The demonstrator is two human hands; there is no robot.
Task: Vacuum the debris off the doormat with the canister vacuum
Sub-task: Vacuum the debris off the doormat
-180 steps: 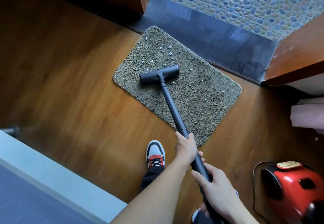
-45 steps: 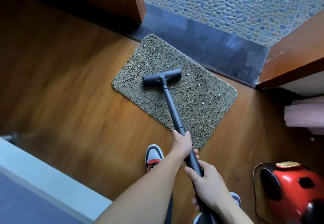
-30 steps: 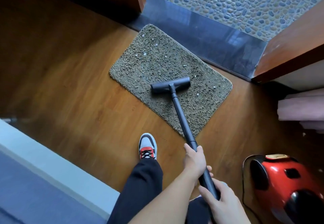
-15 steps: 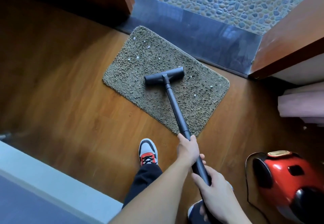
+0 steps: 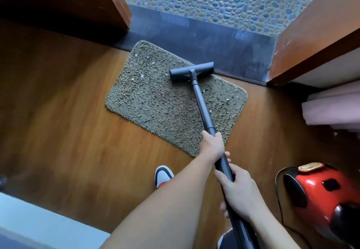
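Gripping the wand (image 5: 202,108), left hand (image 5: 212,145) ahead of right hand (image 5: 238,192), fingers (image 5: 221,175) curled.

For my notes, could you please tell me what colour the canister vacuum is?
The canister vacuum is red with black parts; head view.
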